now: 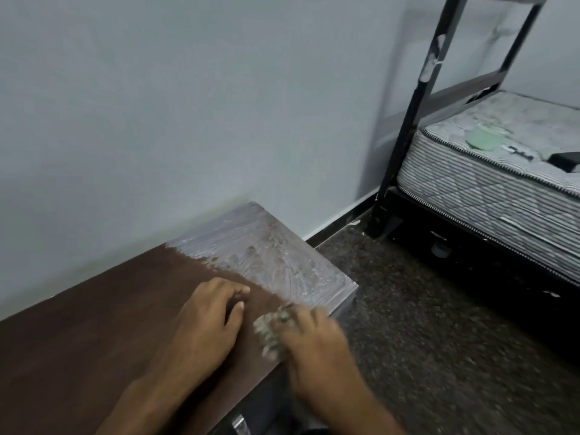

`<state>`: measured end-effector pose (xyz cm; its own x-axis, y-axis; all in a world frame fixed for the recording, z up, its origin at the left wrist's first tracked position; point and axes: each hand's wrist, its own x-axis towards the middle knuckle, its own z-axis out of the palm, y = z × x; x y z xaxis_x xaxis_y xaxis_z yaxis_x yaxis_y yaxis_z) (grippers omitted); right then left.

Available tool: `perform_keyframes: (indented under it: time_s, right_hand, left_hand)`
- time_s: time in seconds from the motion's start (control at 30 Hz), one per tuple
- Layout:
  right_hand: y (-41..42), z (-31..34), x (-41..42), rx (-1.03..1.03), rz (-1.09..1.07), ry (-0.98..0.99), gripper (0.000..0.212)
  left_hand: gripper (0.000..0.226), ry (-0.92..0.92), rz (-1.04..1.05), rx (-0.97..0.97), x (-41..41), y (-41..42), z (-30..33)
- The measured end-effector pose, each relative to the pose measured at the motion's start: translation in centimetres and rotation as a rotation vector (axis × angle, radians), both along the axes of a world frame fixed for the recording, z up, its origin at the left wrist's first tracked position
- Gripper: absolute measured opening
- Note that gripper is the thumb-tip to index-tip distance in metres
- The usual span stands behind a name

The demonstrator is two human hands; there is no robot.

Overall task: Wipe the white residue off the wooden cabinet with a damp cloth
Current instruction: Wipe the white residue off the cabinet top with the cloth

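The dark wooden cabinet stands against the wall, its top running from lower left to centre. White residue covers the far right end of the top in smeared streaks; the rest of the wood is bare brown. My left hand rests flat on the top, just short of the residue's edge, fingers extended. My right hand grips a crumpled pale cloth at the front edge of the cabinet, beside the residue; it is blurred.
A pale wall rises behind the cabinet. Dark speckled carpet lies to the right. A black metal bunk frame with a striped mattress stands at the right, with small objects on it. A metal handle shows below the cabinet's front.
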<state>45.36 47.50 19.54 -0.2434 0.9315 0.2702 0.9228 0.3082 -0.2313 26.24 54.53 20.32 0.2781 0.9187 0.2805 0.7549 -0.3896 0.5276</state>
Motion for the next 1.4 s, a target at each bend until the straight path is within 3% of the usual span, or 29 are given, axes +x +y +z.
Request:
perform_keyframes:
  time_s: [0.13,0.33,0.53,0.73,0.9,1.1,1.3,1.4]
  right_hand:
    - [2.7,0.1,3.2,-0.019,-0.238,-0.027,0.041]
    - [1.2,-0.9,0.9,-0.035,-0.043,-0.053,0.047]
    - [6.2,0.0,7.8,0.051,-0.392,-0.023,0.036]
    - [3.2,-1.4,4.6,0.007,-0.094,-0.057,0.050]
    - [7.8,-0.2,7.9,0.070,-0.361,-0.063,0.032]
    - [5.2,-1.1,5.8,0.048,-0.172,-0.041,0.037]
    - [8.3,0.1,6.7,0.072,-0.361,-0.073,0.032]
    - [5.6,-0.5,1.9,0.043,-0.171,-0.119,0.033]
  left_hand:
    - [0.017,0.008,-0.085,0.016,1.8,0.0,-0.8]
    - [0.026,-0.024,-0.102,0.039,4.4,0.9,-1.0]
    - [0.028,0.007,-0.120,0.057,3.8,0.7,-0.8]
    - [0.027,0.007,-0.116,0.039,4.7,1.1,-0.3]
    - [0.028,0.049,-0.126,0.023,4.3,0.6,-0.3]
    - [0.030,0.069,-0.121,0.041,3.8,0.9,0.0]
    - [0.029,0.076,-0.093,0.066,2.8,0.7,0.1]
    - [0.029,0.085,-0.080,0.060,2.8,0.9,0.2]
